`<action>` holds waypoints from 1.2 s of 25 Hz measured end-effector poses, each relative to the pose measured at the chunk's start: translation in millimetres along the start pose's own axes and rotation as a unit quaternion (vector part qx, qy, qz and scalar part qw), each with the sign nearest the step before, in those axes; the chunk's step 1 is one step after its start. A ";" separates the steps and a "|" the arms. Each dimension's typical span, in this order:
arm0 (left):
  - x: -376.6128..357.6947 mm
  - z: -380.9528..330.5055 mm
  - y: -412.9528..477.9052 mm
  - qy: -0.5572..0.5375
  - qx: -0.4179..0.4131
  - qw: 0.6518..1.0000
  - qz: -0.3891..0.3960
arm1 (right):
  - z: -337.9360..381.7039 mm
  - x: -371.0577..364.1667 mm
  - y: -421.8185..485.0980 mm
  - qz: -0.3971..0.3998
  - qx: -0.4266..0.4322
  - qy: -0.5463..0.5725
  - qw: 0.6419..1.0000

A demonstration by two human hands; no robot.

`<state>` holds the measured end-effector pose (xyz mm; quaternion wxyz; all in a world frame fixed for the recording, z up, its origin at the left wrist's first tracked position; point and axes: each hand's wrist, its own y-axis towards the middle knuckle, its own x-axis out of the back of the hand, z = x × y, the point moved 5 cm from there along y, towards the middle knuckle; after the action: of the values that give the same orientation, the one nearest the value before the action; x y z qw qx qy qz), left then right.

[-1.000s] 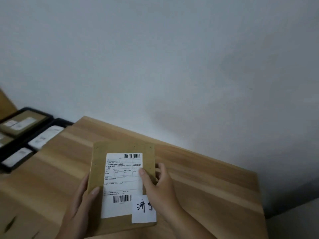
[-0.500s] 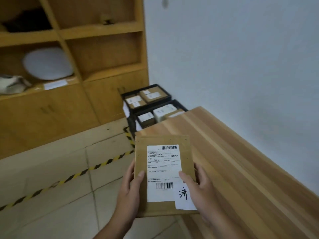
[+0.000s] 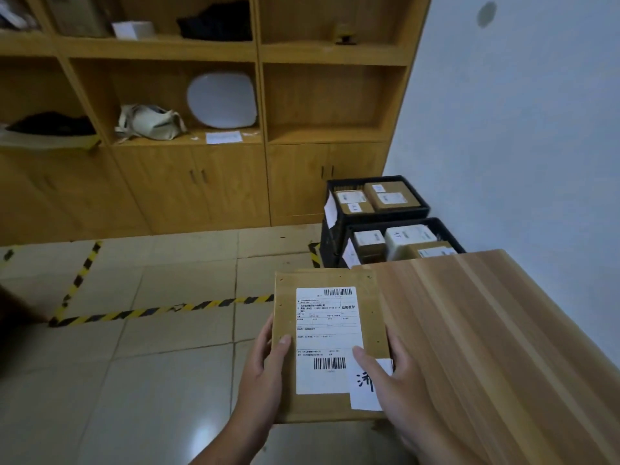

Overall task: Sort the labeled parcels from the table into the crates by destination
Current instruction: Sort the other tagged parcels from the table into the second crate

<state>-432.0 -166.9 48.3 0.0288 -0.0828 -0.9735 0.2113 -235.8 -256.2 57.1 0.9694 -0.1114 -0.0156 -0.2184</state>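
Observation:
I hold a flat brown parcel point(image 3: 330, 340) with a white shipping label and a handwritten white tag, off the left edge of the wooden table point(image 3: 496, 347), over the floor. My left hand point(image 3: 265, 367) grips its left edge, thumb on top. My right hand point(image 3: 392, 377) grips its right edge, thumb across the tag. Two black crates stand on the floor beyond the table's end: the near crate point(image 3: 443, 226) and the far crate point(image 3: 375, 181), each holding labelled parcels.
A wooden shelf and cabinet unit point(image 3: 235, 176) lines the far side, with a white plate, a bag and dark items on its shelves. Yellow-black hazard tape point(image 3: 151, 312) runs across the tiled floor. A white wall bounds the right side.
The view has swung left from the wall and table to the floor, shelves and crates. The parcel, held in both hands throughout, has moved off the table toward the crates.

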 end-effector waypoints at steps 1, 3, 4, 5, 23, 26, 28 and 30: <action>1.5 -1.2 8.1 -0.003 0.000 1.000 -0.006 | 1.2 -3.9 11.8 0.004 0.000 -0.001 1.000; 2.4 -9.1 27.7 -0.007 -0.002 1.000 -0.016 | 2.3 -11.4 38.8 0.013 -0.007 0.006 1.000; 1.4 -14.2 38.5 -0.014 -0.004 1.000 -0.017 | 3.1 -14.4 53.2 0.020 -0.014 0.015 1.000; -0.9 -19.9 49.1 -0.019 -0.007 1.000 -0.017 | 4.4 -15.7 67.6 0.026 -0.019 0.023 0.999; -10.3 -124.7 251.9 -0.039 -0.048 0.998 -0.008 | 66.7 -71.2 331.7 0.069 -0.044 0.046 0.996; 6.2 -139.6 312.2 -0.043 -0.052 0.998 -0.011 | 78.3 -101.0 382.8 0.058 -0.051 0.040 0.996; 19.2 -153.0 356.1 -0.045 -0.052 0.998 -0.007 | 86.9 -123.2 419.0 0.049 -0.052 0.035 0.997; 31.9 -167.0 396.4 -0.037 -0.047 0.998 0.002 | 94.5 -143.2 449.5 0.041 -0.057 0.039 0.997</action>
<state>-389.2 262.1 35.8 -0.0112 -0.0784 -0.9826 0.1680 -171.6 220.5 44.0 0.9693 -0.1586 0.0395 -0.1836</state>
